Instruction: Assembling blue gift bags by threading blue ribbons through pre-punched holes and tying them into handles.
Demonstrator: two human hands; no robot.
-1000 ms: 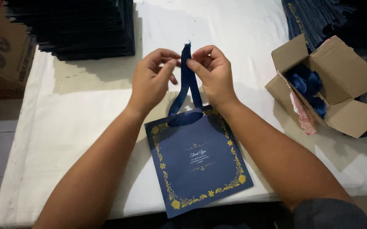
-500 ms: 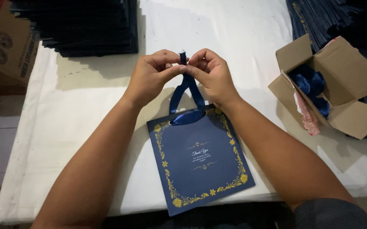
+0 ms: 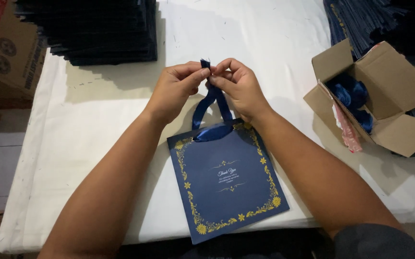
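— Pinching the top of a dark blue ribbon handle [image 3: 212, 98] between both hands, left hand [image 3: 174, 91] and right hand [image 3: 238, 88] meeting fingertip to fingertip, closed tight on the ribbon's upper end.

— And lower down?

— Running down from the fingers in two strands to a navy paper bag [image 3: 226, 184], lying flat on the near middle of the desk [image 3: 97, 144], tilted a little, gold floral border around its face, small pale lettering in the centre. Hanging slightly over the near edge at its lower corner.

— Covered, that desk?

— Draped in white cloth. Carrying a tall stack of dark flat bags [image 3: 92, 31] at the far left, well apart from the hands. Holding another dark pile [image 3: 370, 21] at the far right, with gold trim on some edges.

— Anything on the right?

— Sitting open, a cardboard box [image 3: 385, 100], flaps spread, with loops of blue ribbon [image 3: 351, 96] inside and a strip of pink and white plastic [image 3: 346, 132] at its near lip. Standing beyond the desk's left edge, another cardboard carton [image 3: 3, 52], only partly in view.
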